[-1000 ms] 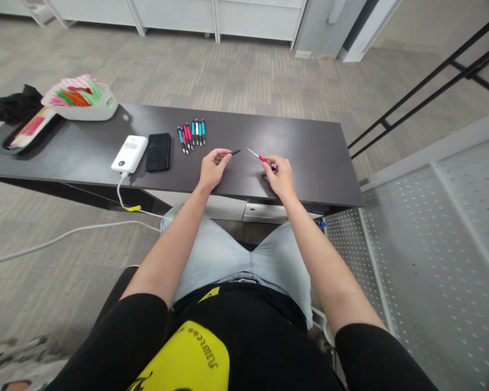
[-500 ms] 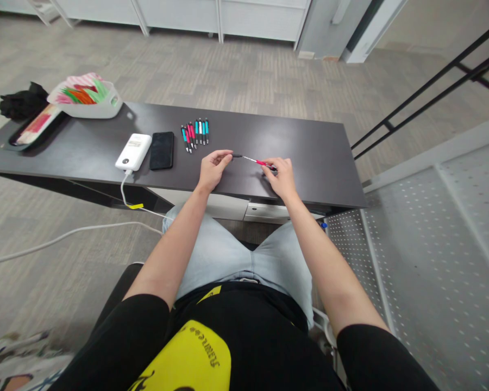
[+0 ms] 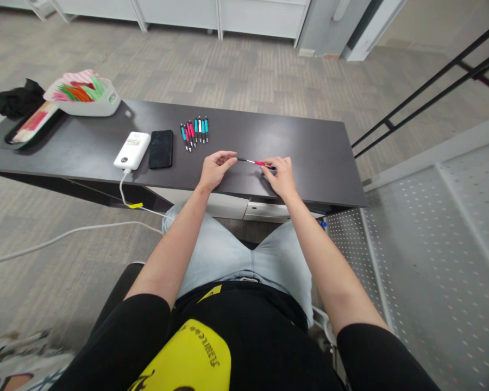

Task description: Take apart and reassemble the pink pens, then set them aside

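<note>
Over the front part of the dark table, my left hand (image 3: 214, 170) pinches the black grip section of a pen (image 3: 241, 159) between thumb and fingertips. A short length of thin, pale refill (image 3: 250, 161) shows between that section and the pen's red barrel (image 3: 259, 163). The barrel is held by the closed fingers of my right hand (image 3: 281, 175), which partly cover it. Both pen parts lie roughly in one line. Beyond my left hand, several pens (image 3: 194, 132) with teal, red and white barrels lie side by side on the table.
Left of the pens lie a black phone (image 3: 161, 149) and a white power bank (image 3: 132, 151) with a cable (image 3: 123, 187). A white basket (image 3: 101, 108), a black tray (image 3: 28, 142) and a black bundle (image 3: 18, 99) occupy the dark table's (image 3: 309, 146) left end.
The black grip section and the red barrel have come closer together, so less refill shows between them. My left hand has shifted slightly to the right. The lying pens remain as they were.
</note>
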The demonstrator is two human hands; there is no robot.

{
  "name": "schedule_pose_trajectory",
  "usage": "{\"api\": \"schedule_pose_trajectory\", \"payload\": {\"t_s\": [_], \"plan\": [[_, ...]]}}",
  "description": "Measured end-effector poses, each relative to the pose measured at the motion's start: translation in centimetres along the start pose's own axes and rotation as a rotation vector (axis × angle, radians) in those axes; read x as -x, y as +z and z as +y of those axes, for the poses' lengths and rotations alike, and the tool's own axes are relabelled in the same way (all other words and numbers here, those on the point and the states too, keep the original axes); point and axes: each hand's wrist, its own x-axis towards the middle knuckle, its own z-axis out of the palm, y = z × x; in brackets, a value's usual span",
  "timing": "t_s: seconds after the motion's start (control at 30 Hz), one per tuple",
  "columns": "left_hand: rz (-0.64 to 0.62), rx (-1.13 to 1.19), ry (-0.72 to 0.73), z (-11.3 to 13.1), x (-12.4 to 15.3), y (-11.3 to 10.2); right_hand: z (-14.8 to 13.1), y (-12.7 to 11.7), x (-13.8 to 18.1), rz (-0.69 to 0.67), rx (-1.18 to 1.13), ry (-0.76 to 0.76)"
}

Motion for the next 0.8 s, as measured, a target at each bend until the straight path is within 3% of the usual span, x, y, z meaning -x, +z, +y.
{"api": "schedule_pose_trajectory", "payload": {"t_s": [0.4, 0.8], "plan": [[-0.065, 0.011, -0.034, 0.6, 1.3, 1.7, 0.0, 0.3, 0.5, -0.032, 0.078, -0.001], [-0.079, 0.02, -0.017, -0.1, 1.3, 1.6, 0.2, 0.5, 0.1, -0.062, -0.087, 0.008]]}}
